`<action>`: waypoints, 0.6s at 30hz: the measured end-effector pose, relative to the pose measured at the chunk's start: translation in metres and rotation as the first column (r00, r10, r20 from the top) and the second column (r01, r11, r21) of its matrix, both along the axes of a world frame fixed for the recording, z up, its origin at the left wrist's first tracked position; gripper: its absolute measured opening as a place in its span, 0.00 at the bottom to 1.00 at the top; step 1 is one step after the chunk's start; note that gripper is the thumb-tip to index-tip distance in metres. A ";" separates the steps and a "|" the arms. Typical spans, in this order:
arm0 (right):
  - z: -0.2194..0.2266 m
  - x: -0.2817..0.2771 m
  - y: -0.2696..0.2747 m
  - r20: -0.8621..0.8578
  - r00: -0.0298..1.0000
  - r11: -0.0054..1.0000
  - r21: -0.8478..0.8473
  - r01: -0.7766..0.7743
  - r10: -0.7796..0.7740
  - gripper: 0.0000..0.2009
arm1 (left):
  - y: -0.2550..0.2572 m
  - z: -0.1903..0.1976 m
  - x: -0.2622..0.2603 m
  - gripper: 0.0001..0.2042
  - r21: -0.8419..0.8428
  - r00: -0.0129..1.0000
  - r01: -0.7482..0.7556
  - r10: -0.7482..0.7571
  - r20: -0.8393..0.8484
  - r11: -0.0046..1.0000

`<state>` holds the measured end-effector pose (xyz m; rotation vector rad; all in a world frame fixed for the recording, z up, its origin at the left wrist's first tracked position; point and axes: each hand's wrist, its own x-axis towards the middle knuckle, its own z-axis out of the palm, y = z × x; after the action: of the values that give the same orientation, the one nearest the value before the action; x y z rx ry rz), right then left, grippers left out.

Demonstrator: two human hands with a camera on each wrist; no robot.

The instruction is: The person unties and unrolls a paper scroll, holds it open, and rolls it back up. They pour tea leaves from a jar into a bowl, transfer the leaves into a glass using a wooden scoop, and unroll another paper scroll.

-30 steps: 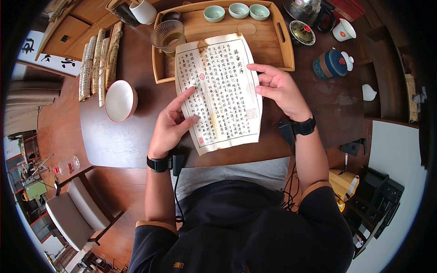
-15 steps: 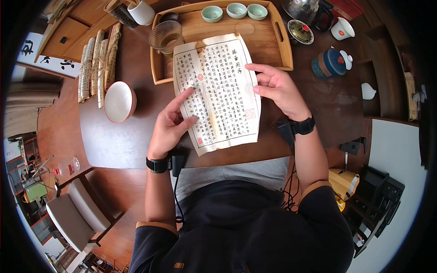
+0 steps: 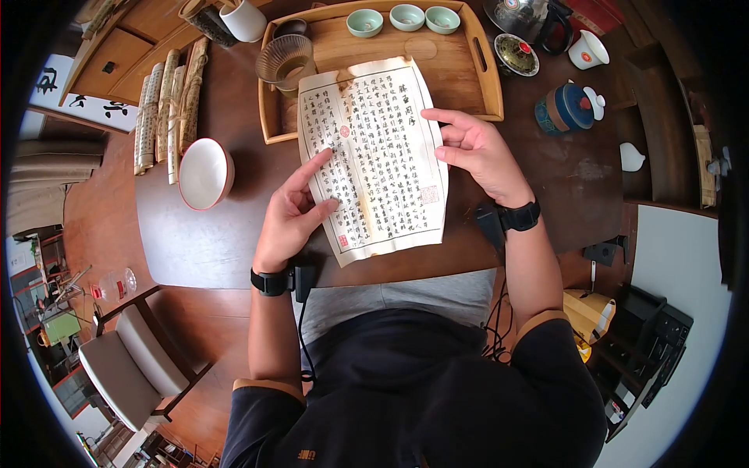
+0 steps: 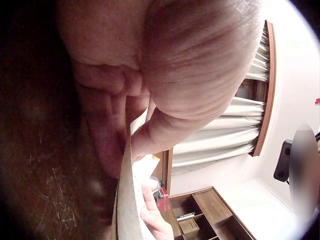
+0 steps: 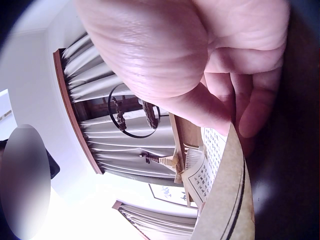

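Note:
A sheet of aged paper [image 3: 378, 164] with columns of black handwritten characters and red seal stamps is held up over the front of the table. My left hand [image 3: 292, 214] pinches its left edge, thumb on the written face and fingers behind. On the opposite edge, my right hand [image 3: 480, 160] pinches it between thumb and fingers. The left wrist view shows the paper [image 4: 127, 200] edge-on between thumb and fingers. In the right wrist view the sheet [image 5: 232, 185] bends away from the thumb, its writing partly visible.
Behind the paper lies a wooden tray [image 3: 382, 58] with green cups [image 3: 365, 23] and a ribbed glass pitcher [image 3: 285, 61]. A white bowl [image 3: 207, 174] and rolled scrolls [image 3: 169, 105] stand left. To the right are a blue jar [image 3: 568, 108], a lidded bowl [image 3: 517, 56] and a white cup [image 3: 588, 50].

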<state>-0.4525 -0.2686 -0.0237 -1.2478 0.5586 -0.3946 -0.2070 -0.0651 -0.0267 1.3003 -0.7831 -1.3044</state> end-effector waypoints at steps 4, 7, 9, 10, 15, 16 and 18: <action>0.000 0.000 0.000 0.005 1.000 1.000 0.000 0.005 -0.005 0.26 | 0.000 -0.001 0.000 0.34 -0.010 1.000 0.001 -0.001 0.011 1.000; 0.000 0.000 0.000 0.000 1.000 1.000 -0.006 -0.006 0.006 0.26 | 0.000 0.001 -0.001 0.34 -0.010 1.000 -0.005 0.005 0.017 1.000; -0.001 -0.001 -0.001 0.005 1.000 1.000 -0.006 -0.007 0.007 0.26 | 0.000 0.000 -0.001 0.34 -0.014 1.000 -0.003 0.004 0.021 1.000; -0.002 -0.001 -0.001 0.009 1.000 1.000 -0.006 -0.008 0.008 0.26 | 0.000 0.000 -0.001 0.34 -0.017 1.000 -0.003 0.003 0.025 1.000; 0.000 0.000 0.000 0.003 1.000 1.000 -0.013 -0.001 0.001 0.26 | 0.000 0.001 -0.001 0.34 -0.011 1.000 -0.005 0.006 0.023 1.000; 0.000 0.000 0.000 0.006 1.000 1.000 -0.014 0.000 0.000 0.26 | 0.000 0.001 -0.001 0.34 -0.003 1.000 -0.009 0.009 0.024 1.000; 0.001 0.000 0.000 0.000 1.000 1.000 -0.012 0.001 -0.001 0.26 | 0.000 0.000 0.000 0.35 -0.009 1.000 -0.007 0.007 0.029 1.000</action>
<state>-0.4527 -0.2688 -0.0230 -1.2585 0.5575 -0.3997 -0.2075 -0.0648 -0.0271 1.3164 -0.8031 -1.2780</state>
